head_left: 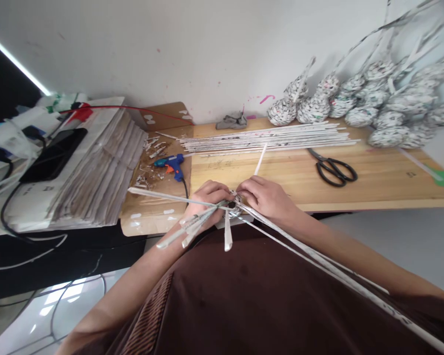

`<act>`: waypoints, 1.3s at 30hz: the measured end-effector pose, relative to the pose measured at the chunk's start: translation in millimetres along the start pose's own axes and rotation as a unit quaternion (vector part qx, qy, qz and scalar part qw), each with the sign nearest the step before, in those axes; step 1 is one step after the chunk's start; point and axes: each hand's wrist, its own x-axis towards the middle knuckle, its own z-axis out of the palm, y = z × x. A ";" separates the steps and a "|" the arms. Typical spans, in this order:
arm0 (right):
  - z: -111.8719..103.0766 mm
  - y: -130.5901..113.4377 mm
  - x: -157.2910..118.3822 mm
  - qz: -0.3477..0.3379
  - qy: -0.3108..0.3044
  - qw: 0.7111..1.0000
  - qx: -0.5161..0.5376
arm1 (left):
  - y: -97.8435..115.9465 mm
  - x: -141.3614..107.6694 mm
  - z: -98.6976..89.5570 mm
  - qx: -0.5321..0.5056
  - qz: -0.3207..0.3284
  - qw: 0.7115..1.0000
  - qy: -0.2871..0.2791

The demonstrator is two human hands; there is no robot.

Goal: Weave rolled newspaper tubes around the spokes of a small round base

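Note:
A small woven paper piece (232,212) with a dark round opening is held close to my body, at the table's front edge. Rolled paper strips (227,231) fan out from it to the left, upward and toward me, and long ones run down to the lower right. My left hand (209,197) is closed around its left side, fingers at the strips. On the right side my right hand (262,195) pinches the rim, where the long strips leave it. The fingertips of both hands nearly meet above the opening.
Paper rolls (270,139) lie along the wooden table (214,170). Black-handled scissors (335,170) rest at right, a blue glue gun (173,165) at left. Woven gourd-like pieces (314,106) stand against the wall. Stacked newspapers (107,172) bear a phone (54,155).

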 end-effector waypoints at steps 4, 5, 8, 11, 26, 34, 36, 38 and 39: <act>-1.1 -1.8 1.3 0.018 -0.015 0.999 -0.024 | -2.5 -0.6 -3.2 -0.006 0.012 1.000 -0.025; -1.4 -2.2 2.1 0.021 -0.018 0.999 -0.029 | -3.2 -1.0 -4.2 -0.012 0.017 0.999 -0.033; -2.0 -3.2 3.6 0.025 -0.026 0.998 -0.043 | -3.8 -1.8 -6.1 -0.029 0.018 0.998 -0.044; -1.9 -5.2 2.5 0.009 -0.012 0.998 -0.055 | 0.1 -0.4 -6.3 -0.030 0.011 0.999 -0.031; -14.8 -4.9 -11.3 -0.088 -0.039 0.987 0.128 | 17.5 5.3 -1.8 0.069 -0.118 0.990 -0.015; 10.4 5.9 -8.4 0.006 0.065 0.973 0.222 | 13.0 6.2 1.4 0.022 -0.145 0.989 0.014; 7.8 8.4 -5.9 0.009 0.043 0.974 0.221 | 11.7 8.7 -2.4 -0.013 -0.142 0.990 -0.014; 4.1 10.5 -4.1 -0.009 0.023 0.976 0.218 | 10.3 11.5 -6.2 -0.039 -0.135 0.989 -0.037; 2.6 11.5 -3.7 -0.018 0.019 0.976 0.216 | 9.6 12.7 -7.8 -0.050 -0.130 0.989 -0.048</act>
